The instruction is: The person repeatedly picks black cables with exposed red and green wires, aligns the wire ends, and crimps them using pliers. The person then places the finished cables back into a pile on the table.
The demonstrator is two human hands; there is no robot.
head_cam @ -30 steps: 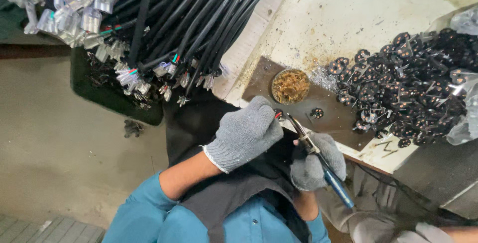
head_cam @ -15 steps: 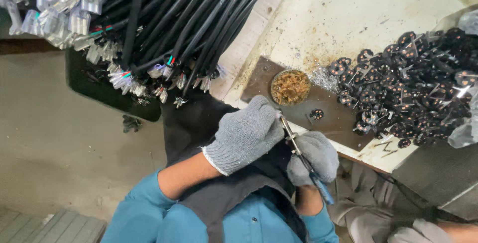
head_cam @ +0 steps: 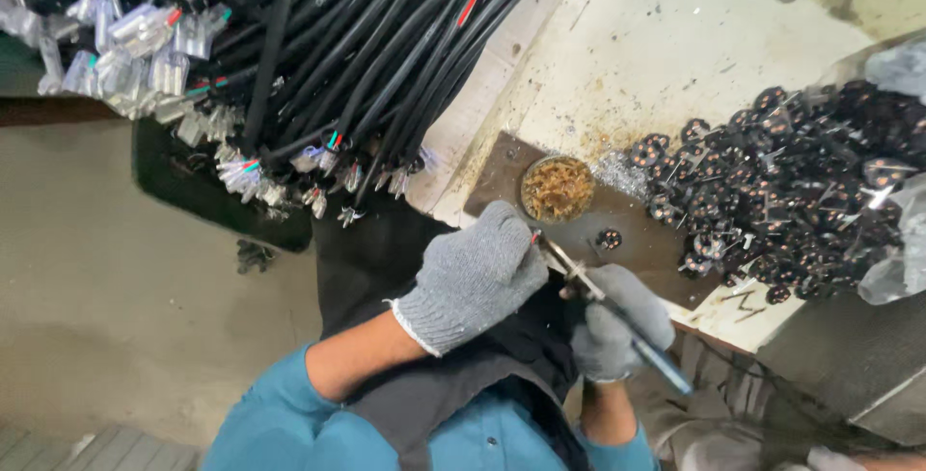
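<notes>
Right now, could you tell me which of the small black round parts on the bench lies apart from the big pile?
The lone black round part on the dark plate, just right of the round tin, closest to the left hand; the others are heaped together further right.

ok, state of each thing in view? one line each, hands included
left hand: gloved, pinching a wire end
right hand: gloved, gripping the soldering iron
soldering iron: tip at the left fingertips
round tin: open, holds brown material
cable bundle: hanging off the bench edge
black connectors: loosely piled
</notes>
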